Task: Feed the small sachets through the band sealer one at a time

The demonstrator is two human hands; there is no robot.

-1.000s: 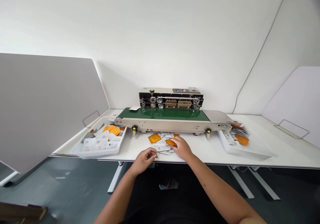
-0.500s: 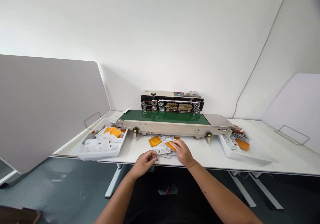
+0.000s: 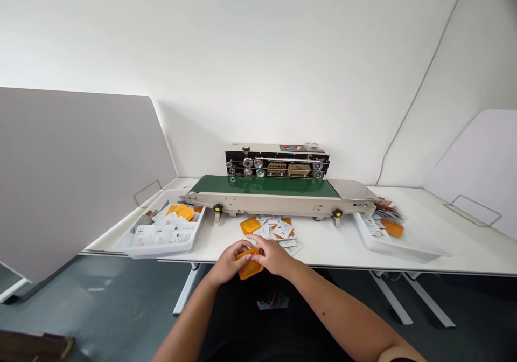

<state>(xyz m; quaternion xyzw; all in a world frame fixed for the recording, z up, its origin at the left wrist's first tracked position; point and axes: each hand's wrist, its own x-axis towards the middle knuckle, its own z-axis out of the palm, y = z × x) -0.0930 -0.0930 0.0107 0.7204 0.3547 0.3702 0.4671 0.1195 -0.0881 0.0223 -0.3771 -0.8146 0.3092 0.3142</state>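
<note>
An orange packet (image 3: 251,269) is held between both hands at the table's front edge. My left hand (image 3: 226,264) is closed on its left side, and my right hand (image 3: 275,255) pinches its upper right part. The fingers cover the packet's top. Just beyond my hands lies a loose pile of white printed packets (image 3: 284,229), with another orange packet (image 3: 250,225) at the pile's left. Behind the pile stands a band sealing machine (image 3: 278,162) with a green conveyor belt (image 3: 266,186).
A white tray (image 3: 161,251) of white and orange packets stands at the left. Another tray (image 3: 404,251) with packets sits under the conveyor's right end. Grey panels (image 3: 81,179) flank the white table (image 3: 323,249), and a wall rises behind.
My right hand has drawn an orange packet from the pile toward me and to the left. My left hand, empty before, now grips it too.
</note>
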